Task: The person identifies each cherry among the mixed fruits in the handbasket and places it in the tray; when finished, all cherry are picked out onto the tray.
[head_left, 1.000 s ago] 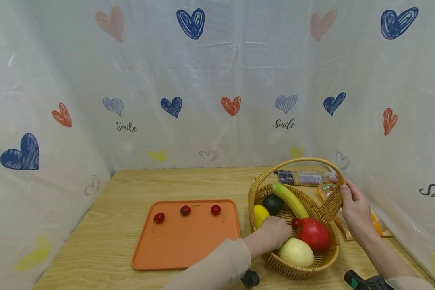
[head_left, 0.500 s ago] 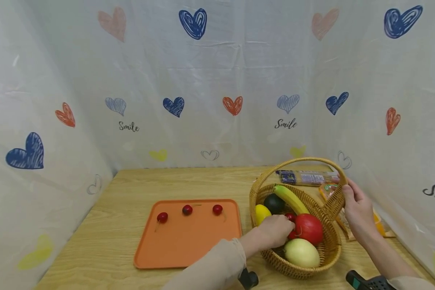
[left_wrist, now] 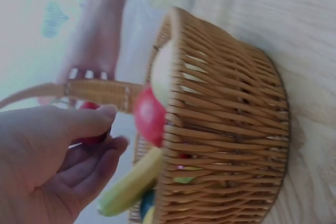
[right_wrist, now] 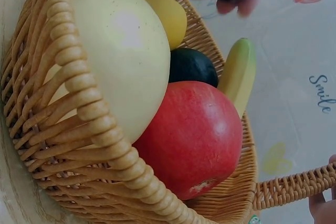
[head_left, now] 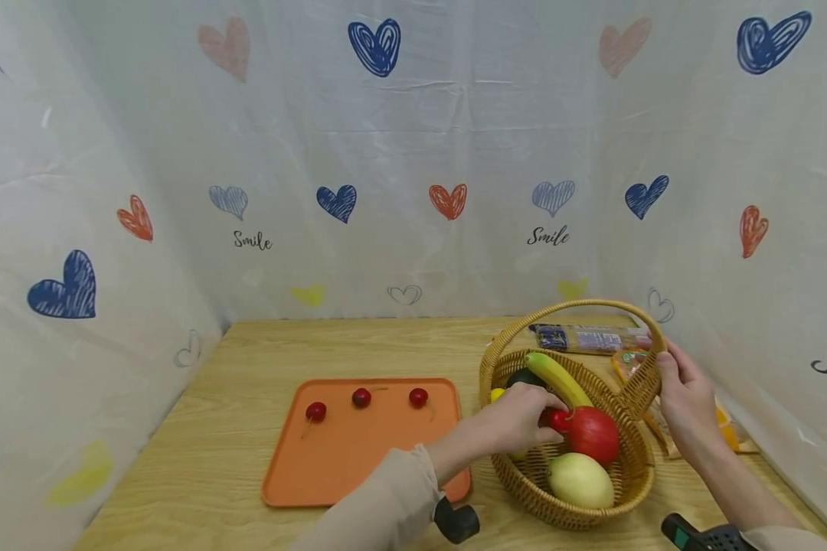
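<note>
My left hand (head_left: 524,417) pinches a red cherry (head_left: 558,418) between thumb and fingers, over the wicker basket (head_left: 558,516). Against the palm in the left wrist view, the cherry (left_wrist: 94,139) is partly covered by the thumb. My right hand (head_left: 689,398) grips the basket's handle at its right side. Inside the basket lie a banana (head_left: 558,376), a large red round fruit (head_left: 593,435), a pale yellow melon (head_left: 581,480), a dark green fruit (right_wrist: 193,66) and a yellow fruit (right_wrist: 165,14). To the left, three cherries with stems lie on an orange tray (head_left: 361,459).
Behind the basket lies a clear pack (head_left: 586,338) with a dark blue label. Orange-and-clear packages (head_left: 727,428) are on the table by the right hand. A curtain printed with hearts (head_left: 448,200) surrounds the wooden table (head_left: 200,451).
My left hand has risen from among the fruit with a cherry pinched in it. The large red fruit and the melon shifted slightly. My right hand keeps its grip on the handle.
</note>
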Demonstrator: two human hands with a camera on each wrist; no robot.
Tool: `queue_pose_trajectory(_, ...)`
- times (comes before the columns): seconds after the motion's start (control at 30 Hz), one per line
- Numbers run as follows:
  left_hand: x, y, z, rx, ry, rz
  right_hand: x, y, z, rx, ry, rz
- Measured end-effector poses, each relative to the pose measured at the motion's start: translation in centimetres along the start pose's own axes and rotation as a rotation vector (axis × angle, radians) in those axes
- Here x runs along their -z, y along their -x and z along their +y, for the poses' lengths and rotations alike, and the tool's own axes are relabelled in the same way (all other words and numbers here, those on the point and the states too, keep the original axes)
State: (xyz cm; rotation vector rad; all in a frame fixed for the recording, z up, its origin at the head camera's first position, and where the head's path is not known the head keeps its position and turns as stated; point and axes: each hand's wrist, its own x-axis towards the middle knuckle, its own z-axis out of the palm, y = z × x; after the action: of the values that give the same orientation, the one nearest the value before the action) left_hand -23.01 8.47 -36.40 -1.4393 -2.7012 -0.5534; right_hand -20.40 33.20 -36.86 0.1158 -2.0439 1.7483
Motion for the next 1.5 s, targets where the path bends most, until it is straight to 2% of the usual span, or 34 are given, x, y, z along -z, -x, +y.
queue_pose_trajectory(0.23,1.5,1.8,0.4,-0.011,0.100,0.000,0.0,0.0,-0.1,-0.012,-0.013,-0.012)
queue_pose_trajectory(0.47,2.4,3.6,0.3,-0.052,0.188,0.037,0.2,0.0,-0.2,-0.021,-0.016,-0.020)
queue_pose_trajectory(0.67,2.9,4.8,0.0,-0.062,0.249,0.031,0.3,0.0,-0.1,-0.025,-0.027,-0.017)
queue_pose_trajectory(0.83,3.0,6.4,-1.0,-0.057,0.324,0.007,0.4,0.0,-0.1,-0.035,-0.007,-0.014)
queue_pose_trajectory(1.1,2.7,9.5,-3.3,-0.025,0.426,-0.001,0.2,-0.1,-0.2,-0.017,-0.054,-0.019)
queue_pose_trajectory(1.2,2.8,10.5,-4.0,-0.029,0.430,-0.022,0.2,-0.1,-0.2,-0.013,-0.055,-0.019)
queue_pose_trajectory(1.3,2.7,11.4,-4.6,-0.019,0.434,-0.078,0.3,-0.1,-0.3,-0.007,-0.058,-0.030)
queue_pose_trajectory(1.4,2.4,12.2,-5.4,0.003,0.414,-0.134,0.3,0.0,-0.2,-0.008,-0.061,-0.032)
queue_pose_trajectory(1.5,2.1,12.8,-6.1,0.023,0.382,-0.155,0.2,0.0,-0.1,-0.014,-0.045,-0.017)
